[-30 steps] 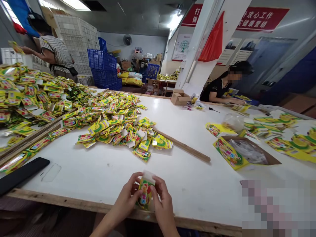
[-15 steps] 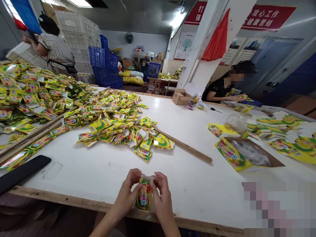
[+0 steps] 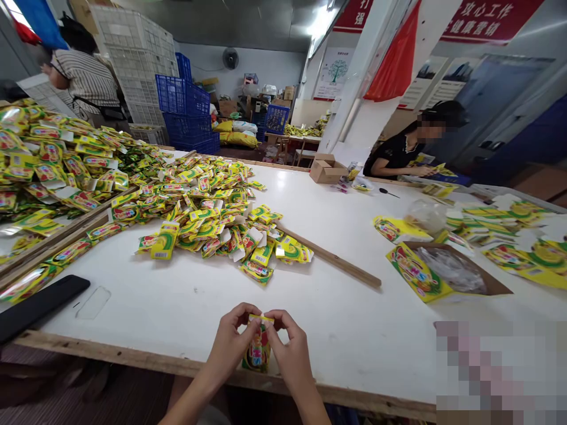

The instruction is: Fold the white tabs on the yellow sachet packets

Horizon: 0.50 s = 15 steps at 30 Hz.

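A small yellow and green candy box (image 3: 257, 348) with colourful lettering stands at the table's front edge, between my two hands. My left hand (image 3: 234, 336) grips its upper left side, thumb on the front and fingers behind the top. On the upper right my right hand (image 3: 286, 339) pinches it the same way. The fingertips of both hands meet near the box's top edge. Beyond my hands lies a heap of similar small boxes (image 3: 208, 218), some with white flaps sticking out.
A wooden strip (image 3: 332, 257) lies right of the heap. An open display box (image 3: 434, 271) with clear plastic inside stands at right. A black phone-like slab (image 3: 44, 307) is at left. One person (image 3: 88, 77) stands by stacked crates (image 3: 186, 112); another (image 3: 403, 147) sits across the table.
The box's top flap stood up and open before; now it is folded down between my fingertips. My hands have come closer together. One box on the heap's left has tipped over.
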Each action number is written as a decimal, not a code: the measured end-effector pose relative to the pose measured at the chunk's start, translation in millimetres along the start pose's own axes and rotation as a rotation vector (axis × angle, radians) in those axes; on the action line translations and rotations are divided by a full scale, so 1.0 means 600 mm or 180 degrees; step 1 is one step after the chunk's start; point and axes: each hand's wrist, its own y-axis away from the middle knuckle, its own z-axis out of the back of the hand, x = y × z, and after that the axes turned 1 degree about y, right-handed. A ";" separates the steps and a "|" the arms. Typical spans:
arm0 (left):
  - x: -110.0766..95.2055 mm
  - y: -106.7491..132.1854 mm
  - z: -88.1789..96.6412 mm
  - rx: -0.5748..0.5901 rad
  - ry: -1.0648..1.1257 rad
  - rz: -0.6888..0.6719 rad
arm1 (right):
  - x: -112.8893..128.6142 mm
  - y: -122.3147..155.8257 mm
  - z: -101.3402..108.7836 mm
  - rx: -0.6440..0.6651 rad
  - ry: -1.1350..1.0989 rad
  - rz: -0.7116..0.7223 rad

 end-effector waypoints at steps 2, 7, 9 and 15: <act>0.003 -0.003 -0.001 0.0009 0.0024 0.0022 | 0.001 -0.002 0.004 0.0020 -0.0055 -0.0042; 0.020 0.007 0.008 0.0105 0.0129 -0.0159 | -0.007 0.009 0.002 0.0084 -0.0390 0.0003; 0.021 0.014 0.012 0.0146 0.0085 -0.0205 | -0.006 0.014 -0.004 0.0125 -0.0475 0.0001; 0.010 -0.021 0.025 0.0181 -0.0792 -0.0443 | 0.001 0.056 0.100 -0.0489 0.0274 0.0060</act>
